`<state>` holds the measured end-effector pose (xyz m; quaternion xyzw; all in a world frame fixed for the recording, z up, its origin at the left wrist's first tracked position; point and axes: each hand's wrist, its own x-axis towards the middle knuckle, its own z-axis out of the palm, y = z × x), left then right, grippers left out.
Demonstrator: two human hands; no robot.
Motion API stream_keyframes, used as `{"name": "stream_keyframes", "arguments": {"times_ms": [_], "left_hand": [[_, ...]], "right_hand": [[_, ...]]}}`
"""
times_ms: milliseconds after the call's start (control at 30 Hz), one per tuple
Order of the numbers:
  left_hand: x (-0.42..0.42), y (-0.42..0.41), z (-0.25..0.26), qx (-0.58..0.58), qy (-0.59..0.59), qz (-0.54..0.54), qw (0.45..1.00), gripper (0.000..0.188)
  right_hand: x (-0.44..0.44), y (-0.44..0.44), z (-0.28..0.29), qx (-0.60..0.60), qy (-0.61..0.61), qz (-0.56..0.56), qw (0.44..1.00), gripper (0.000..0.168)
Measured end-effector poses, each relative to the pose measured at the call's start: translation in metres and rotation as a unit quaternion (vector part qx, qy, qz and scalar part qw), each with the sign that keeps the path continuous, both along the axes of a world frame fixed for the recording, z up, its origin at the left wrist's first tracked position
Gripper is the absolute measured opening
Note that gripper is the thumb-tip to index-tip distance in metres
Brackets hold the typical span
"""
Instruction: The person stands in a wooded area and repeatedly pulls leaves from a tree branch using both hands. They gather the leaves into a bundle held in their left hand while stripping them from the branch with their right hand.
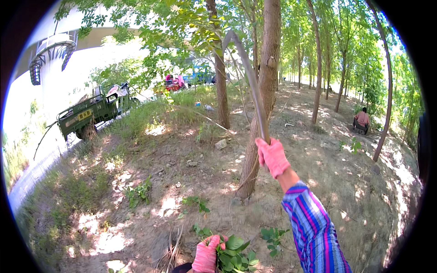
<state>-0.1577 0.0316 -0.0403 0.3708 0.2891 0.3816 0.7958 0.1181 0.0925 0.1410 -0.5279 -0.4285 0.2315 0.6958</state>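
My right hand [272, 156], in a pink glove, grips the handle of a long hooked tool [251, 73] that looks like a sickle. It is raised in front of a tree trunk [269, 65], its curved end up among leafy twigs. Low in the view my left hand [207, 253], in a pink knitted glove, is closed on a bunch of green leaves [235, 254]. Dry sticks [174, 247] lie just left of that hand. Small green plants [273, 239] grow from the soil to its right.
A second trunk [222, 88] rises behind the first. Stones [221, 144] and low weeds [138, 194] dot the sloping ground. A green cargo tricycle [92, 111] stands at the left beside a path. Far right, another person [361, 121] crouches among thin trees.
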Motion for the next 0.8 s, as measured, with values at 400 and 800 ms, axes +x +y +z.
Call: {"name": "stream_keyframes", "arguments": {"times_ms": [400,800], "left_hand": [[-0.005,-0.004,0.018,0.08,0.097,0.029,0.992,0.026],[-0.004,0.002,0.011,0.093,0.084,0.029,0.992,0.021]], "right_hand": [[0.048,0.142,0.092,0.066,0.102,0.054,0.991,0.031],[0.024,0.116,0.07,0.092,0.366,0.348,0.858,0.028]]}}
